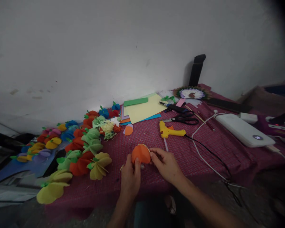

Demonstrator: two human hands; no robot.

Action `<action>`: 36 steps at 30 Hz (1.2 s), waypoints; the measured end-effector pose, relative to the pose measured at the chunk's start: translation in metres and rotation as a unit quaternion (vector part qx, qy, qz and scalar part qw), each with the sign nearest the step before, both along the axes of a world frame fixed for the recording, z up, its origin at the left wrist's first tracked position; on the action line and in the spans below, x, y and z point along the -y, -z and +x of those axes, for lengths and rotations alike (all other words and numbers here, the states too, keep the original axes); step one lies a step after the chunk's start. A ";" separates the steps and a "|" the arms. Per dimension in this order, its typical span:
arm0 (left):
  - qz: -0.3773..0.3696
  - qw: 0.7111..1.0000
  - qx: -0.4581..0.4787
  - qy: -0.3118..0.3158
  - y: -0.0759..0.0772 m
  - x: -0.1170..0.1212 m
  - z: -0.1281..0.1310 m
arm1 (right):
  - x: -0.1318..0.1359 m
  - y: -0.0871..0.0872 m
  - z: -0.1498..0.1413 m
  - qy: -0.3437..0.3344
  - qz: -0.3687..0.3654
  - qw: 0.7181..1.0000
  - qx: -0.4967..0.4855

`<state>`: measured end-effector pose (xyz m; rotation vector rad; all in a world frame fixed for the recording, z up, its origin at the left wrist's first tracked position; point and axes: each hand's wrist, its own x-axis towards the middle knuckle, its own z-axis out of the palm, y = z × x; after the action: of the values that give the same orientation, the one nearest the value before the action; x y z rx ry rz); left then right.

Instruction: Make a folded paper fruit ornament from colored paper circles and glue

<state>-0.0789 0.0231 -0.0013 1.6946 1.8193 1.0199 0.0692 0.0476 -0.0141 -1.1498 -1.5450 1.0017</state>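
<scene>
An orange paper circle (141,153) with a pale edge showing behind it is held up over the front of the table. My left hand (130,174) grips it from the lower left, thumb across its face. At its right edge, my right hand (165,163) pinches the rim between thumb and fingers. Just beyond lies a yellow glue gun (172,131), its nozzle end toward the hands. Another orange paper cutout (129,129) rests on the cloth farther back. Whether the held piece has several layers is hard to make out.
Paper pumpkins in several colours (91,145) crowd the left side. Behind stand yellow paper sheets (144,109), black scissors (184,118) and a cutter knife (173,107). To the right are a white power bank (243,129), cables (212,152) and a paper flower (192,93) near the wall.
</scene>
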 end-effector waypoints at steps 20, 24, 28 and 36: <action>0.033 0.999 -0.001 -0.018 0.006 0.001 -0.002 | -0.003 0.001 0.003 -0.042 -0.069 0.987 -0.138; 0.088 0.992 -0.085 -0.034 0.009 0.004 -0.001 | -0.004 0.007 0.004 -0.047 -0.072 0.986 -0.144; 0.172 0.976 -0.134 -0.012 0.017 0.007 -0.003 | -0.003 0.005 0.004 -0.062 -0.092 0.979 -0.169; 0.229 0.965 -0.128 0.023 0.017 0.008 -0.001 | -0.003 0.000 0.002 -0.075 -0.095 0.972 -0.202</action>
<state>-0.0796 0.0153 -0.0188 2.2192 1.7786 1.3321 0.0716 0.0508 -0.0141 -0.8928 -1.2396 1.4141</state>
